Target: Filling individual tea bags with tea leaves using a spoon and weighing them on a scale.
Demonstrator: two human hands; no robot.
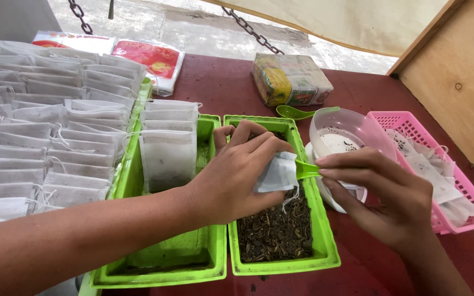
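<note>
My left hand [237, 175] pinches a small white tea bag [276, 172] of thin, soft filter paper, fingers pressed on its upper edge, its drawstring dangling toward the dry leaves below. It sits at the centre of the frame, over the right green tray [325, 241], a glossy rectangular plastic tub holding dark, crumbly loose tea [275, 230]. My right hand [382, 194] grips the flat handle of a green plastic scoop [305, 169] between thumb and fingertips; its long axis runs level, left to right, its tip pointing left into the bag's mouth.

Just behind my right hand a clear round plastic bowl [344, 131] tilts, flecked with tea dust, and a second green spoon [297, 113] lies beyond it. At right, a pink latticed basket [412, 123] holds limp empty bags. The left green tray [160, 263] carries upright filled bags [167, 148], and rows more cover the upper left. A wrapped packet block [291, 78] rests on the dark red surface [226, 82].
</note>
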